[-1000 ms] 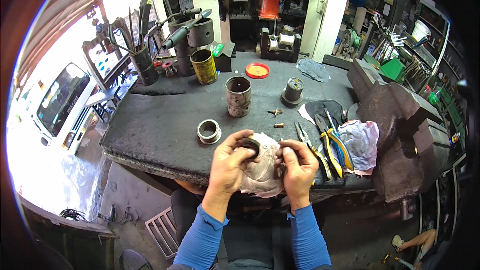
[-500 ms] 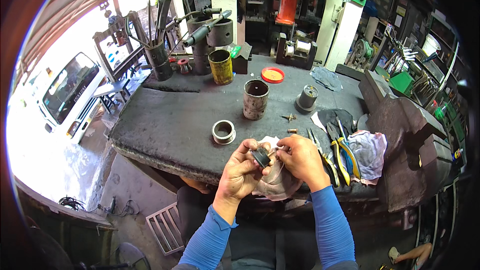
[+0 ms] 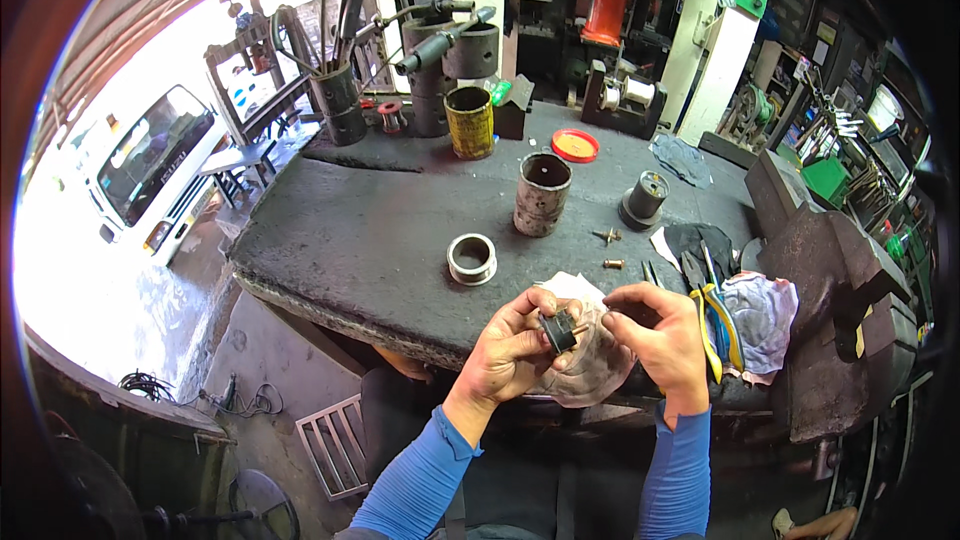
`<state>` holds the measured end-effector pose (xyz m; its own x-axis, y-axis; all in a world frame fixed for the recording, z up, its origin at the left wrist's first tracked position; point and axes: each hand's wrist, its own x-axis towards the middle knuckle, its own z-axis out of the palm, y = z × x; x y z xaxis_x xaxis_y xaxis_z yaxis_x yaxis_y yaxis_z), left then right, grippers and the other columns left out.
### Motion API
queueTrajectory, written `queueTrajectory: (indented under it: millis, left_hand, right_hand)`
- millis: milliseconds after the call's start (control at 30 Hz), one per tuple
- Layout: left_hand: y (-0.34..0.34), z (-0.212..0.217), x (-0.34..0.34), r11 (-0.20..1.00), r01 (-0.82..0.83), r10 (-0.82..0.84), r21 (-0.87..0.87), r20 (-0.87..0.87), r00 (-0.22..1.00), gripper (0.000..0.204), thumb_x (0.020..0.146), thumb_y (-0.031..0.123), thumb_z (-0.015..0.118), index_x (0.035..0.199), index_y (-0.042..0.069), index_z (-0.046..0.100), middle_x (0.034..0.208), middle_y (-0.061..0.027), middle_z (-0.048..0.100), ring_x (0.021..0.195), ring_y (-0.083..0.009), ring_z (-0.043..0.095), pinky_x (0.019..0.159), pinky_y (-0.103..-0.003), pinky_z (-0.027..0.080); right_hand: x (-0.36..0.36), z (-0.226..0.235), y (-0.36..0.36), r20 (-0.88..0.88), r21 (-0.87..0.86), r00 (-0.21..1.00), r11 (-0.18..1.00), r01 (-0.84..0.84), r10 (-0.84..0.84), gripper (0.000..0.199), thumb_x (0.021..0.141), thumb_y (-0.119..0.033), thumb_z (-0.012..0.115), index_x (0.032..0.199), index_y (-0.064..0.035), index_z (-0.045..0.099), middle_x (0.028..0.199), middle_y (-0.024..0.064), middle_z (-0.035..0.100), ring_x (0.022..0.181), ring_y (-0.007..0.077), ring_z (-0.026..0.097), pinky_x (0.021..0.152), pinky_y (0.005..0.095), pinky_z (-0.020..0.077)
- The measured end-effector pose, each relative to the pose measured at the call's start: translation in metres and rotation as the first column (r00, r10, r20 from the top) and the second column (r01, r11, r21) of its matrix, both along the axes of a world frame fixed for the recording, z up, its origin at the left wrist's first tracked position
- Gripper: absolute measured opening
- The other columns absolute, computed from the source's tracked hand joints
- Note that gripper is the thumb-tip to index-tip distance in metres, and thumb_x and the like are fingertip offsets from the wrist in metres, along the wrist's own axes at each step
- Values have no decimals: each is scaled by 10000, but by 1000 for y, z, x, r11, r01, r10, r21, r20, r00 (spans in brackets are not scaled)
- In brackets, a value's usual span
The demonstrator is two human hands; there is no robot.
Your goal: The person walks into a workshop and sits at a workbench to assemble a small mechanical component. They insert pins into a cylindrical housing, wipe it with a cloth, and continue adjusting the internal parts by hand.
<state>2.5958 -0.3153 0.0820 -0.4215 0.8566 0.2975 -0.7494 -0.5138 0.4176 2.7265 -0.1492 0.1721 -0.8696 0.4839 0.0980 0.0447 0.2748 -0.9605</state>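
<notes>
My left hand (image 3: 503, 357) grips a small dark, round-sided part (image 3: 557, 334) between thumb and fingers, with brass-coloured bits on its right side. Just right of it, my right hand (image 3: 665, 338) is raised with thumb and index finger apart, and nothing shows between them. Beneath both hands a stained, light cloth (image 3: 592, 380) hangs over the bench's near edge. Beyond them lie a short metal ring (image 3: 472, 260), an upright open metal cylinder (image 3: 542, 196) and a small brass fitting (image 3: 613, 264). A second small metal piece (image 3: 608, 235) rests near the fitting.
Yellow-handled pliers (image 3: 722, 325) and a rag (image 3: 762, 315) lie right of my right hand, beside a large vise (image 3: 830, 310). Farther back stand a capped metal cylinder (image 3: 645, 200), a yellow can (image 3: 469, 125) and a red lid (image 3: 574, 146) on the dark bench (image 3: 345, 230).
My right hand has drawn away to the right from the dark part, and its fingers have parted. My left hand still holds the part. The view has shifted slightly.
</notes>
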Motion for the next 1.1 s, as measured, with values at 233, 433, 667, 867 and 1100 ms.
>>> queueTrajectory:
  millis: [233,433,667,867,1100]
  left_hand:
    - [0,5,-3,998,17,-23,-53,-104,994,253,939,21,699,1163,78,596,1259,-210,573,1003,-277,639,703,-335,579]
    - [3,6,-2,996,39,-47,-75,-103,994,256,915,-54,673,1143,50,618,1269,-220,586,922,-274,666,691,-341,584]
    - [1,8,-2,996,38,-47,-77,-113,993,266,904,-70,677,1136,44,612,1274,-215,581,944,-271,687,700,-334,602]
    - [2,7,-4,996,42,-51,-73,-126,991,265,904,-62,691,1136,37,613,1280,-195,562,1003,-261,689,709,-324,614]
    - [3,7,-3,998,54,-58,-31,-158,986,231,923,10,729,1127,37,624,1279,-181,559,995,-249,690,724,-316,622]
  right_hand:
    - [15,-13,-8,-175,-218,973,957,-190,153,248,846,0,814,1088,25,766,1029,66,756,966,128,694,892,275,546]
    - [17,-15,-9,-198,-249,965,944,-217,170,255,832,4,825,1074,51,758,1039,98,740,949,159,699,871,291,559]
    - [16,-20,-7,-214,-207,961,953,-221,177,230,854,26,798,1079,58,759,1033,102,755,925,159,716,857,291,577]
    - [16,-21,-8,-211,-280,964,935,-217,161,239,847,26,802,1080,62,759,1037,107,758,936,161,716,858,295,575]
    - [16,-20,-8,-181,-258,972,946,-197,152,253,832,2,830,1058,83,747,985,119,732,851,161,700,757,274,577]
